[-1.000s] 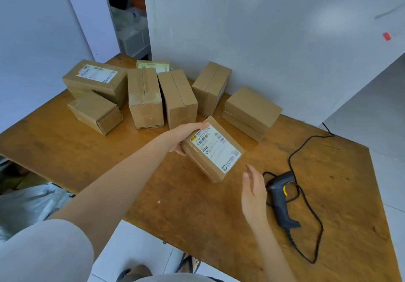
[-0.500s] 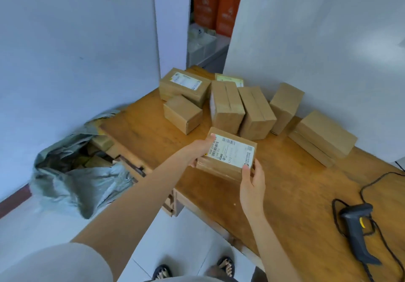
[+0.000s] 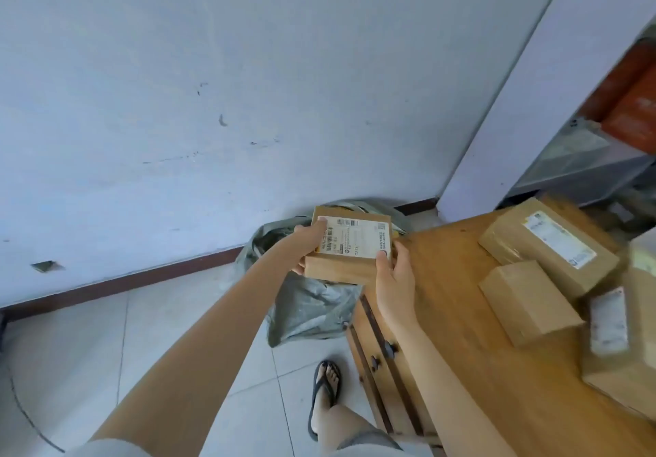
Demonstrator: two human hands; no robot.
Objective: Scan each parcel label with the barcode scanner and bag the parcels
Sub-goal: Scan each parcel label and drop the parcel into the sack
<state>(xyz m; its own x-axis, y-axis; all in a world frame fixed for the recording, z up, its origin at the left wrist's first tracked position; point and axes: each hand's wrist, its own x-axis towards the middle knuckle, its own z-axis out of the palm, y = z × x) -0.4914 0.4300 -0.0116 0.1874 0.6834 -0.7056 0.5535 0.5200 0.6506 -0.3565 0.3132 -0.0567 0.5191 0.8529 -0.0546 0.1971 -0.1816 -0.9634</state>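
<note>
Parcel [image 3: 349, 247]: head view, label [image 3: 355, 240] up, held in the air above the grey bag [image 3: 312, 307], just past the surface [image 3: 461, 314] edge.
Left hand [image 3: 303, 249]: fingers curl round its left end, thumb on the label.
Right hand [image 3: 394, 277]: fingers pinch the right corner.
Bag: mouth looks slumped; a careless release could clip the rim and drop the parcel onto the floor [image 3: 177, 332].

4 parcels, 3 of them on the table [image 3: 458, 318]: large box [image 3: 543, 240] w/ label, small plain box [image 3: 525, 300], third box [image 3: 624, 357] w/ label. Plus 1 held parcel [image 3: 349, 250] just off the table's left end. 1 grey bag [image 3: 312, 311] on the floor left of the table. Labels showing: 3.
</note>
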